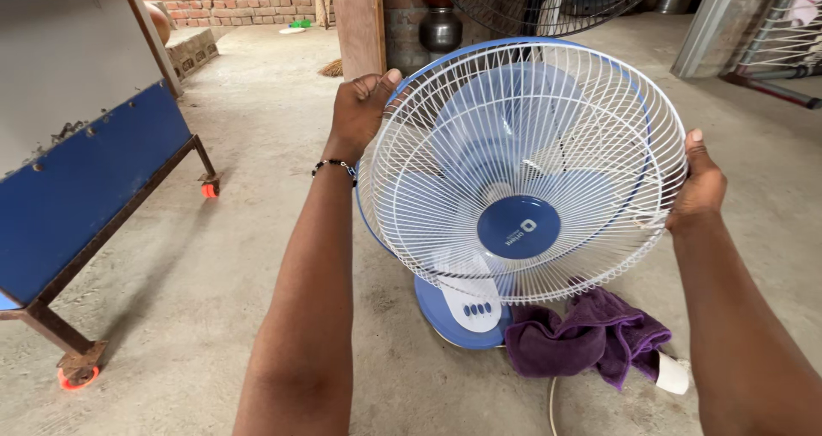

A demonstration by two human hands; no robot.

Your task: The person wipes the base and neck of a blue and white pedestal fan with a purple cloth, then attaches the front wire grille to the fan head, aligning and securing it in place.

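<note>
We had both hands on the white wire guard (522, 171) of the blue table fan (514, 231), one on each side of its rim. Our left hand (360, 111) sat at about ten o'clock on the circle, fingers curled round behind the rim with the thumb showing in front; our right hand (700, 183) clasped the edge at three o'clock, thumb along the rim, the other fingers hidden behind the wire. The fan lay squarely between the two hands, neither one nearer. It stood on its blue base (454, 312) on the concrete floor (257, 231), base at six o'clock below the guard, and the guard's face was tilted up and back toward us, its axis running from the hub out toward the camera. A purple cloth (591, 338) lay crumpled just beside the base at four o'clock, touching it, with a white plug (672, 373) at its edge. A blue cart on wheels (77, 188) stood well apart at nine o'clock.
</note>
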